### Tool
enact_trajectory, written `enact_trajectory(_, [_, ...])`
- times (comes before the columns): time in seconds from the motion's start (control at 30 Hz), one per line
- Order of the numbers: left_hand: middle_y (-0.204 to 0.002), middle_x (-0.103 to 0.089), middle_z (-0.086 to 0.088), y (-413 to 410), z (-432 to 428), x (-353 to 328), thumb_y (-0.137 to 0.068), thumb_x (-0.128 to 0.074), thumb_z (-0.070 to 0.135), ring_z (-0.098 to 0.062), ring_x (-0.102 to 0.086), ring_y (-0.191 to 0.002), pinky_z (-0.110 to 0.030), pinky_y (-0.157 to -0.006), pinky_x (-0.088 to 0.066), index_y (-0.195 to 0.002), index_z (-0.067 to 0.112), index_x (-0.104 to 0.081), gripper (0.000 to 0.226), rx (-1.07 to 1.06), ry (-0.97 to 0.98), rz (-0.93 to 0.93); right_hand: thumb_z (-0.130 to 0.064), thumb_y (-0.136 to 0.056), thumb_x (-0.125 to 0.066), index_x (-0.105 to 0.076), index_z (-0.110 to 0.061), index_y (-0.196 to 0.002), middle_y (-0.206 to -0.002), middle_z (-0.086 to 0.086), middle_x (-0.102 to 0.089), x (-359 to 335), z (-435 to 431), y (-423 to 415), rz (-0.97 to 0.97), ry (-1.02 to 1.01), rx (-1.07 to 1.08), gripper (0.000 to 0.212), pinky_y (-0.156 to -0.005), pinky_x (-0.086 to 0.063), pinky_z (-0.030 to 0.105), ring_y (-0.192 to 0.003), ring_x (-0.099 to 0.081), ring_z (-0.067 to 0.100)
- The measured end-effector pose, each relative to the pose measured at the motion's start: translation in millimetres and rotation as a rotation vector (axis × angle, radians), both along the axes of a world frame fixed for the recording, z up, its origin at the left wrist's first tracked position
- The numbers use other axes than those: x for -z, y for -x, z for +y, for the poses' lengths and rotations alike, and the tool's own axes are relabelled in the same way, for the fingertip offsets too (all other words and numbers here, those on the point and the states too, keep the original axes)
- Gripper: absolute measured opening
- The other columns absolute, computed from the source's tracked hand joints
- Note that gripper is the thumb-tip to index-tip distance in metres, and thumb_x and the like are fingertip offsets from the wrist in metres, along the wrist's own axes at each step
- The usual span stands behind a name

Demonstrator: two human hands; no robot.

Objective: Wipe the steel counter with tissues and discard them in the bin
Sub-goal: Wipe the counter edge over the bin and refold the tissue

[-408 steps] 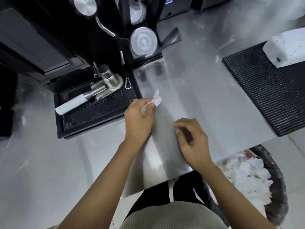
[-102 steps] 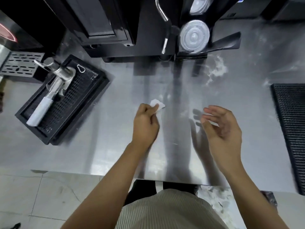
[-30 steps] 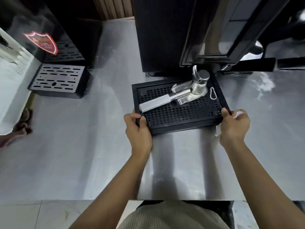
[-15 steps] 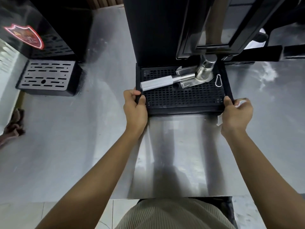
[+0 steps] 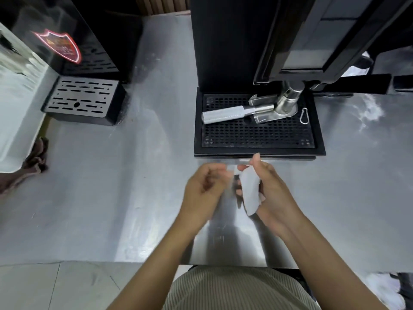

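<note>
White, likely limp and tear-prone, the tissue (image 5: 249,193) sits pinched in the right hand (image 5: 274,198) at six o'clock of the drip tray (image 5: 279,151), best bunched whole; the blurred left hand (image 5: 204,189) curls loosely, seemingly empty.

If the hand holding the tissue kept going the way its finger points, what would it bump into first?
Probably the front rim of the black drip tray: the right hand, gripping the tissue, points a finger straight at it. Its height is unclear, so it might pass over the rim.
</note>
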State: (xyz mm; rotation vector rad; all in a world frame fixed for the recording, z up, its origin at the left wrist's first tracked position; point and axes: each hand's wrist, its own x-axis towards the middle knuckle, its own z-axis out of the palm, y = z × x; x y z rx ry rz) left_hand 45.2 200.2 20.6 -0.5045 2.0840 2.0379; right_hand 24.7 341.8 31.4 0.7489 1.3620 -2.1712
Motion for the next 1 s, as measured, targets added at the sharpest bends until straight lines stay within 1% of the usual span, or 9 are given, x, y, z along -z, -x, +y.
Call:
enact_trajectory(0.1, [-0.1,-0.069,0.0,-10,8,3,-0.083,-0.071,0.028,-0.019,-0.066,-0.091,-0.033,-0.083,-0.054,-0.107,0.025,-0.065,0.025,0.062,-0.029,-0.029,-0.033,-0.084,-0.066,-0.055,-0.014,-0.116,-0.113,0.013,-0.064,0,0,-2,-0.004,0.133,-0.067,0.039,-0.077,-0.053,0.037,-0.096,-0.063,0.025])
enact_trajectory(0.23, [-0.092,-0.071,-0.004,-8,6,4,-0.082,-0.073,0.02,-0.022,-0.068,-0.082,-0.034,-0.076,-0.056,-0.095,0.022,-0.07,0.014,0.016,-0.018,-0.009,-0.008,-0.079,-0.065,-0.055,-0.012,-0.129,-0.134,0.019,-0.056,2,4,-5,0.015,0.113,-0.139,0.051,-0.106,-0.04,0.053,-0.115,-0.06,0.031])
enact_trajectory(0.4, [-0.092,-0.07,-0.016,-6,0,4,-0.088,-0.065,0.008,-0.032,-0.066,-0.071,-0.038,-0.069,-0.055,-0.09,0.007,-0.066,0.003,-0.025,-0.124,-0.028,0.009,-0.08,-0.06,-0.055,-0.017,-0.131,-0.135,0.012,-0.057,2,7,-9,0.027,0.154,-0.191,0.057,-0.085,-0.057,0.043,-0.121,-0.059,0.035])
enact_trajectory(0.47, [-0.097,-0.069,-0.01,-7,-4,2,-0.087,-0.066,0.007,-0.025,-0.064,-0.074,-0.032,-0.069,-0.054,-0.099,0.009,-0.064,0.012,0.046,-0.105,0.025,0.024,-0.08,-0.049,-0.051,-0.02,-0.134,-0.135,0.013,-0.057,4,11,-9,0.057,0.136,-0.232,0.07,-0.078,-0.058,0.037,-0.117,-0.061,0.032])
enact_trajectory(0.53, [-0.091,-0.067,0.005,-7,-6,3,-0.083,-0.069,0.005,-0.011,-0.057,-0.072,-0.021,-0.071,-0.05,-0.107,0.011,-0.063,0.025,0.148,-0.037,0.074,0.031,-0.079,-0.043,-0.046,-0.024,-0.139,-0.135,0.01,-0.057,3,12,-10,0.096,0.119,-0.295,0.081,-0.085,-0.056,0.036,-0.117,-0.062,0.027])
enact_trajectory(0.63, [-0.076,-0.061,0.007,-7,-9,5,-0.081,-0.072,0.007,-0.008,-0.052,-0.067,-0.025,-0.066,-0.049,-0.097,0.012,-0.068,0.017,0.142,-0.014,0.032,0.029,-0.08,-0.048,-0.044,-0.026,-0.139,-0.132,0.009,-0.058,3,10,-12,0.126,0.084,-0.36,0.081,-0.085,-0.056,0.035,-0.119,-0.061,0.026])
enact_trajectory(0.73, [-0.074,-0.06,-0.002,-7,-14,6,-0.084,-0.069,0.008,-0.011,-0.054,-0.066,-0.021,-0.06,-0.046,-0.089,0.012,-0.068,0.006,0.115,-0.006,-0.006,0.005,-0.08,-0.072,-0.05,-0.021,-0.128,-0.116,0.013,-0.067,4,6,-14,0.111,-0.156,-0.414,0.058,-0.074,-0.053,0.035,-0.098,-0.069,0.026])
enact_trajectory(0.87, [-0.077,-0.06,-0.003,-15,-12,11,-0.083,-0.07,0.012,-0.014,-0.057,-0.07,-0.027,-0.067,-0.051,-0.093,0.015,-0.058,0.016,-0.09,0.101,-0.042,-0.003,-0.081,-0.075,-0.062,-0.005,-0.1,-0.091,0.015,-0.074,11,3,-18,0.141,-0.41,-0.366,0.023,-0.074,-0.053,0.044,-0.088,-0.069,0.038])
enact_trajectory(1.0, [-0.081,-0.066,0.004,-39,10,7,-0.082,-0.071,0.03,-0.005,-0.062,-0.073,-0.017,-0.069,-0.05,-0.091,0.019,-0.061,0.018,-0.25,0.186,-0.035,-0.003,-0.079,-0.076,-0.063,-0.016,-0.085,-0.081,0.004,-0.072,22,-18,-30,0.338,-0.703,-0.285,0.019,-0.071,-0.054,0.032,-0.078,-0.07,0.019])
